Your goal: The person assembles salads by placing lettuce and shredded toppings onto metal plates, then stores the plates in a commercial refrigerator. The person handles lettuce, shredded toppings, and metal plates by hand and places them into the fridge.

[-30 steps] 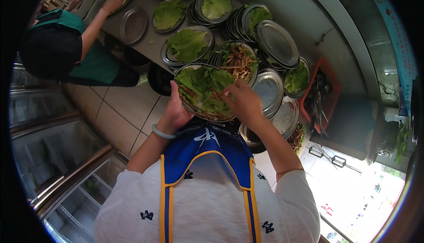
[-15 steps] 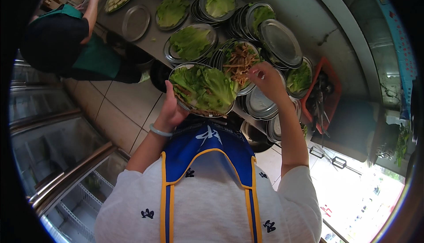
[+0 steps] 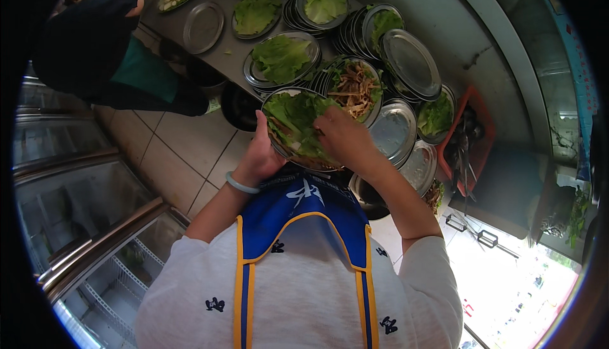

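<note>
An oval metal plate (image 3: 283, 152) of lettuce rests in my left hand (image 3: 261, 154), its thumb over the left rim and its fingers beneath. Bright green lettuce leaves (image 3: 295, 115) cover much of the plate, and brown strips show along its near edge. My right hand (image 3: 346, 134) is over the right side of this plate, its fingers curled and closed on a lettuce leaf; the fingertips are partly hidden. Just beyond my right hand, brown shredded strips (image 3: 356, 89) lie on lettuce on another plate, on top of a stack.
Stacked metal plates, several topped with lettuce (image 3: 282, 59), crowd the counter. Bare plates (image 3: 411, 63) lean at the right. An orange basket (image 3: 468, 143) holds metal utensils. To the left, a co-worker in a green apron (image 3: 143, 73) stands beside the counter; glass-topped cases (image 3: 95, 206) line the lower left.
My right hand has moved left and nearer, from beside the brown strips onto the lettuce on the held plate. The lettuce has shifted. The co-worker's arm has drawn down.
</note>
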`<action>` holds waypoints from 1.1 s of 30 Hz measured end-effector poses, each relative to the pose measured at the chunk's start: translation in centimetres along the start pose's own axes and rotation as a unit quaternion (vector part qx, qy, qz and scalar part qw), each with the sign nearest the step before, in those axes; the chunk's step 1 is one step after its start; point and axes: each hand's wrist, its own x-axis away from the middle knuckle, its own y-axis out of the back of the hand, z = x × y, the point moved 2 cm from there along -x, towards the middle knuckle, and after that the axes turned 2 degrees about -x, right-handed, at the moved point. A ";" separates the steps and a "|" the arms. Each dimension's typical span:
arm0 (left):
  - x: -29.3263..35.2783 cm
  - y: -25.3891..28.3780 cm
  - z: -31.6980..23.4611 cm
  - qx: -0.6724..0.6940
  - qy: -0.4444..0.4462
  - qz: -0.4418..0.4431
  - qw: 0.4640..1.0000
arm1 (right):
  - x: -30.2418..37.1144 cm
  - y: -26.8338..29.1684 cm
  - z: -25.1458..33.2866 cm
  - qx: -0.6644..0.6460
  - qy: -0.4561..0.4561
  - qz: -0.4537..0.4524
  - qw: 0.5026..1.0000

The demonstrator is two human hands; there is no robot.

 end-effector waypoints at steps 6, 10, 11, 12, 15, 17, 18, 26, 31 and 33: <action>0.3 -0.9 -0.1 0.008 0.002 0.021 1.000 | -0.4 0.9 0.2 -0.057 -0.054 0.000 0.997; 0.1 -1.2 0.2 0.026 0.011 0.034 0.999 | -1.0 0.9 1.5 -0.190 -0.023 -0.054 0.980; 0.0 -1.2 0.3 0.028 0.014 0.039 0.999 | -1.3 0.4 2.1 -0.220 0.001 -0.054 0.974; -0.2 -1.3 0.6 0.025 0.019 0.050 0.998 | -1.4 -0.2 2.6 -0.186 -0.020 -0.047 0.981; -0.5 -1.2 1.3 0.009 0.018 0.070 0.997 | -1.6 -2.2 3.7 -0.111 -0.062 -0.043 0.991; -0.6 -1.0 1.6 0.007 0.013 0.068 0.998 | -1.6 -2.8 4.0 -0.096 -0.067 -0.060 0.991; -0.6 -1.0 1.7 0.012 0.025 0.066 0.997 | -1.7 -2.9 4.0 -0.091 -0.070 -0.054 0.992; -0.2 -1.7 1.7 0.004 0.004 0.109 0.994 | -1.2 0.8 0.9 -0.408 -0.157 0.014 0.899; 0.3 -1.5 0.9 0.011 -0.009 0.065 0.998 | -2.1 3.2 -6.7 -0.258 -0.235 -0.100 0.932; 0.5 -1.4 0.7 0.032 0.001 0.057 0.998 | -1.8 3.1 -8.4 -0.163 -0.215 -0.145 0.952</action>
